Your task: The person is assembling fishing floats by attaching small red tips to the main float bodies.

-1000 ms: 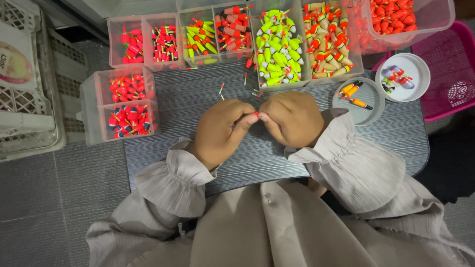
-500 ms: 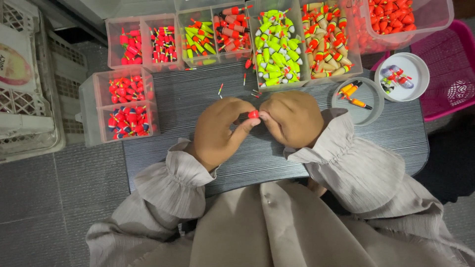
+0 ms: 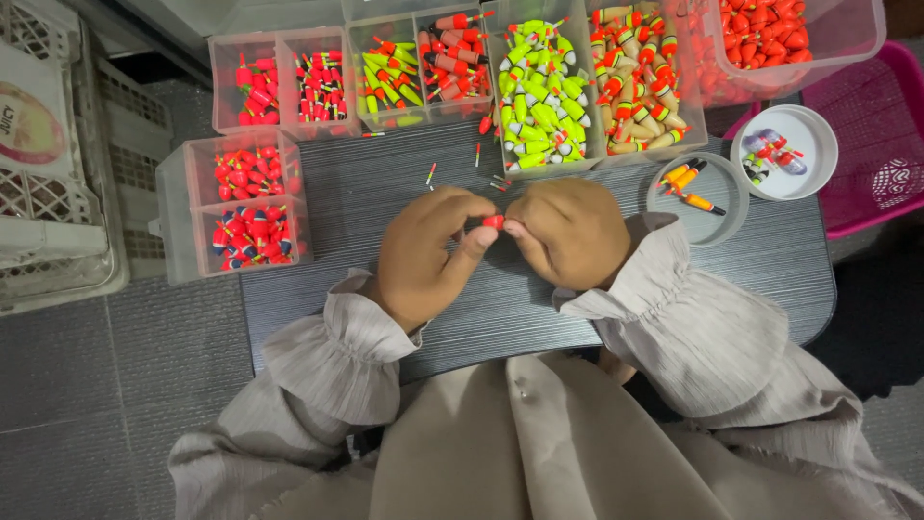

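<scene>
My left hand (image 3: pixel 431 252) and my right hand (image 3: pixel 568 231) meet over the middle of a dark grey tabletop (image 3: pixel 337 231). Between their fingertips sits a small red fishing float (image 3: pixel 493 221), pinched from both sides. Most of the float is hidden by my fingers. Loose pale sleeves cover both wrists.
Clear plastic boxes of red, yellow-green and orange floats (image 3: pixel 539 91) line the far edge, with a two-part box of red floats (image 3: pixel 245 207) at left. A grey round dish (image 3: pixel 698 197) and a white dish (image 3: pixel 784 149) sit right. White crates (image 3: pixel 48 164) stand left, a pink basket (image 3: pixel 881 154) right.
The red float, hidden one second ago, now shows between my fingertips. Both hands have stayed in place over the table's middle.
</scene>
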